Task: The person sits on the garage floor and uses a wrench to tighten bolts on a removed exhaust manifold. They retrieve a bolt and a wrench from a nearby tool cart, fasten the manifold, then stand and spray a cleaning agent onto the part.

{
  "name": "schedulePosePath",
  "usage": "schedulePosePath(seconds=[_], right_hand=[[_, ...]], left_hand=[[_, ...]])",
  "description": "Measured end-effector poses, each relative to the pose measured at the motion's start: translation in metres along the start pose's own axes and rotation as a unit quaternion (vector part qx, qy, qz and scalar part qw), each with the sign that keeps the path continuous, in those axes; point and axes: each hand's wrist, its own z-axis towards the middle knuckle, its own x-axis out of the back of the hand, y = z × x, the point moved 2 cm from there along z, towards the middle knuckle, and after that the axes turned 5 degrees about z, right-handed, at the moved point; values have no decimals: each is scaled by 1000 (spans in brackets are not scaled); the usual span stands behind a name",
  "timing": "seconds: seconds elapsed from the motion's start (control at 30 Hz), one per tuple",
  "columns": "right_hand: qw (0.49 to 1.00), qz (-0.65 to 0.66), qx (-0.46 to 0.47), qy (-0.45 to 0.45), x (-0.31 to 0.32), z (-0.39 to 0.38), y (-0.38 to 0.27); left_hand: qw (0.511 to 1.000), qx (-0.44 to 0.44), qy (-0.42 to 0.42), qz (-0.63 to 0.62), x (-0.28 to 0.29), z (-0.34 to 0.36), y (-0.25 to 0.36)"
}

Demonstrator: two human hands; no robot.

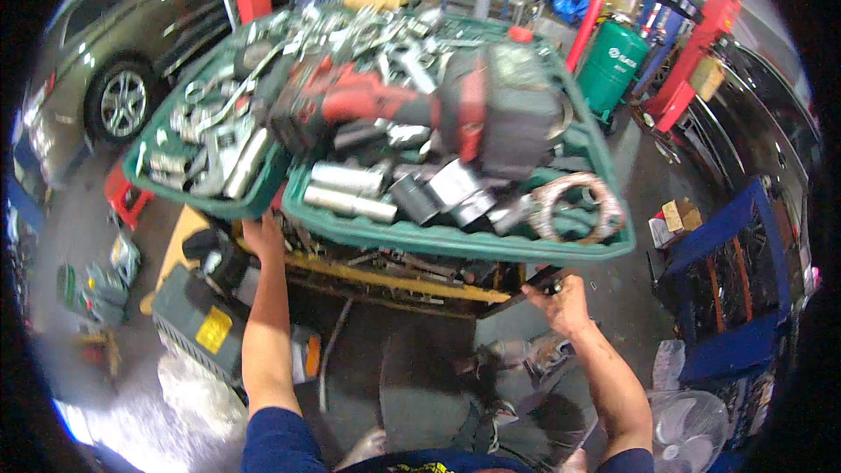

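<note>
A green plastic tray (403,226) full of tools spreads across the middle. A red and black cordless power tool (377,105) lies on top of wrenches (215,114), sockets (349,203) and a coppery ring (539,210). My left hand (261,235) reaches up to the tray's near left edge, and its fingers are hidden there. Past the tray's near right corner, my right hand (563,305) is closed at a dark edge or flat piece (543,280), which I cannot make out. Between my hands, below the tray, runs a yellow-edged shelf or drawer (394,278) with tools in it.
A grey case (197,320) with a yellow label stands by my left forearm, near clear plastic wrap (197,390). At the right are a blue metal frame (731,342) and a fan (683,434). Farther off stand a car (158,26), a green tank (613,66) and red posts (701,44).
</note>
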Motion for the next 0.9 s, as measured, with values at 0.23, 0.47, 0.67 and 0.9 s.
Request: schedulePosePath(seconds=[0.23, 0.47, 0.67, 0.9], right_hand=[[995, -94, 30, -21, 12, -3, -10], [994, -65, 79, -27, 13, 0, -8], [997, -10, 76, -28, 15, -4, -11], [996, -59, 49, -39, 18, -4, -12]], left_hand=[[995, -36, 68, -68, 102, -82, 134], [934, -335, 85, -95, 133, 1, 386], [811, -390, -379, 216, -64, 78, 518], [717, -271, -359, 532, -178, 79, 501]])
